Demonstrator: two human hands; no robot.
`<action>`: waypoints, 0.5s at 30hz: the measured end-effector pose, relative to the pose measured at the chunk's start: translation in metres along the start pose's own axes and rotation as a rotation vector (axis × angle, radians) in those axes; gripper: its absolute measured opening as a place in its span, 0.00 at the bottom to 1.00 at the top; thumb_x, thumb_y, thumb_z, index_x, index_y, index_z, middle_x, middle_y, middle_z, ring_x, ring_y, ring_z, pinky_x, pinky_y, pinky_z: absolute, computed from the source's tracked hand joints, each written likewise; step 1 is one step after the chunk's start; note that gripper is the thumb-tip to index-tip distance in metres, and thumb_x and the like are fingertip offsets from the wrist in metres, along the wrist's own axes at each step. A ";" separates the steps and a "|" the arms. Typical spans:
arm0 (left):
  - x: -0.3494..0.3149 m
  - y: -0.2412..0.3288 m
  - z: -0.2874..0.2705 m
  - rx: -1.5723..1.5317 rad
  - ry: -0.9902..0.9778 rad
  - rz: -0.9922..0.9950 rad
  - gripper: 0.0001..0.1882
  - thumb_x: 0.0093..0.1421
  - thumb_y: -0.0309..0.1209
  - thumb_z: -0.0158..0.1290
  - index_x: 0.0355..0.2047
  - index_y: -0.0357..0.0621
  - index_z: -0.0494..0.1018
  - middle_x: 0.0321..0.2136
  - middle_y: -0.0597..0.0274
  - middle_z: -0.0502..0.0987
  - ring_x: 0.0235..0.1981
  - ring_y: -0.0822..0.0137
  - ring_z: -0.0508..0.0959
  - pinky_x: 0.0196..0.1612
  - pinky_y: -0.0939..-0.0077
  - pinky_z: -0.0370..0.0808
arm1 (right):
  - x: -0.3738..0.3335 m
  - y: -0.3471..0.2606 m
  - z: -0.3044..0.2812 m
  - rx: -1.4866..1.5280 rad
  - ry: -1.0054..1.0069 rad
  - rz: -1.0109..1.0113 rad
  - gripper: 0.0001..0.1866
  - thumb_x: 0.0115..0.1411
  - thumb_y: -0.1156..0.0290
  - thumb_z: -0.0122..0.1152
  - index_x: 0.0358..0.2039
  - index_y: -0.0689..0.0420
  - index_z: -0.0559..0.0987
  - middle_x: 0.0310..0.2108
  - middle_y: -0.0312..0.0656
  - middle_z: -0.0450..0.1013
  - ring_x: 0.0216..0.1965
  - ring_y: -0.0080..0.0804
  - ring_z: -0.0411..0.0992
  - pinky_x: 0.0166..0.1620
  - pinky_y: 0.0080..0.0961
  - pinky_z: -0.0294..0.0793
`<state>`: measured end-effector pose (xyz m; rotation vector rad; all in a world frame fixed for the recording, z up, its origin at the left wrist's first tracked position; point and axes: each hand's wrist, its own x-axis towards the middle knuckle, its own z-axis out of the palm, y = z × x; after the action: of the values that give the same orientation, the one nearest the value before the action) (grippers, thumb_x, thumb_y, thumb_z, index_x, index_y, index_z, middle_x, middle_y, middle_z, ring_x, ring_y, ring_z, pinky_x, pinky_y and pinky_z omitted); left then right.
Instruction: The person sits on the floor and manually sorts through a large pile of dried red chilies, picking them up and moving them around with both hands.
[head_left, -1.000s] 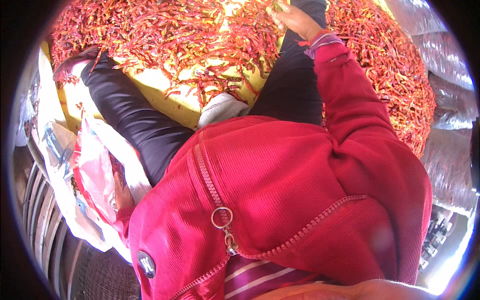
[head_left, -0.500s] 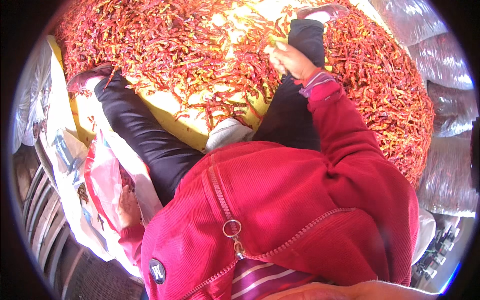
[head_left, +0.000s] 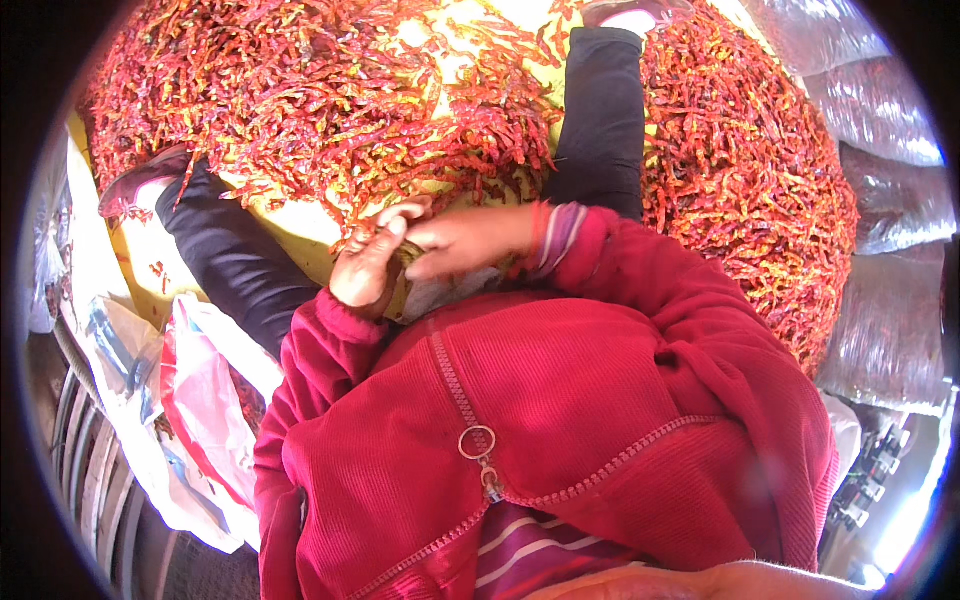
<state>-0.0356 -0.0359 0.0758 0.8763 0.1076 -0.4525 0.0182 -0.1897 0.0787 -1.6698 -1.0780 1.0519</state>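
My left hand (head_left: pixel 368 268) is closed with its thumb up, in front of my lap. Dried red chillies (head_left: pixel 358 238) show at its fingers. My right hand (head_left: pixel 475 240) reaches across from the right, its fingertips meeting the left hand. A small yellowish-brown bit, perhaps stems, shows between the two hands. The right fingers are blurred and partly hidden, so their grip is unclear. A broad heap of dried red chillies (head_left: pixel 300 110) spreads over a yellow sheet (head_left: pixel 300 225) between and beyond my outstretched legs.
More chillies (head_left: pixel 740 190) lie along my right leg (head_left: pixel 603 120). Filled clear plastic sacks (head_left: pixel 885 325) line the right side. On the left, a red and white plastic bag (head_left: pixel 205 385) rests beside my left leg (head_left: pixel 225 255), near curved slats (head_left: pixel 90 460).
My right hand has come back from the heap beside my right leg to the middle. My left hand has risen from the plastic bag at the left and now meets it.
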 end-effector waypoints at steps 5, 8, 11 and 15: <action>0.005 -0.017 -0.060 -0.167 0.170 -0.165 0.12 0.53 0.34 0.43 0.36 0.42 0.64 0.28 0.60 0.70 0.25 0.66 0.69 0.31 0.68 0.67 | -0.035 0.055 -0.092 -0.169 0.499 0.291 0.13 0.54 0.66 0.43 0.38 0.59 0.67 0.29 0.40 0.68 0.31 0.25 0.65 0.37 0.24 0.65; 0.007 -0.031 -0.087 -0.090 0.206 -0.244 0.12 0.53 0.37 0.43 0.35 0.43 0.64 0.16 0.68 0.62 0.14 0.73 0.62 0.18 0.77 0.63 | -0.054 0.119 -0.123 -0.523 0.693 0.505 0.12 0.52 0.69 0.43 0.37 0.58 0.67 0.29 0.43 0.70 0.32 0.34 0.68 0.36 0.25 0.65; 0.008 -0.022 -0.082 -0.167 0.260 -0.301 0.10 0.54 0.33 0.43 0.34 0.43 0.65 0.11 0.70 0.59 0.09 0.77 0.56 0.11 0.84 0.54 | -0.074 0.136 -0.125 -0.481 0.649 0.557 0.13 0.50 0.67 0.41 0.36 0.56 0.67 0.29 0.49 0.68 0.32 0.46 0.66 0.35 0.34 0.65; 0.007 -0.021 -0.084 -0.138 0.275 -0.383 0.10 0.53 0.34 0.44 0.35 0.45 0.65 0.11 0.72 0.57 0.07 0.79 0.52 0.10 0.86 0.49 | -0.083 0.135 -0.122 -0.557 0.736 0.435 0.12 0.50 0.66 0.42 0.33 0.55 0.69 0.28 0.48 0.68 0.31 0.46 0.66 0.34 0.34 0.65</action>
<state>-0.0303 0.0142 0.0050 0.7787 0.5599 -0.6707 0.1388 -0.3286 0.0004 -2.5380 -0.5363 0.2887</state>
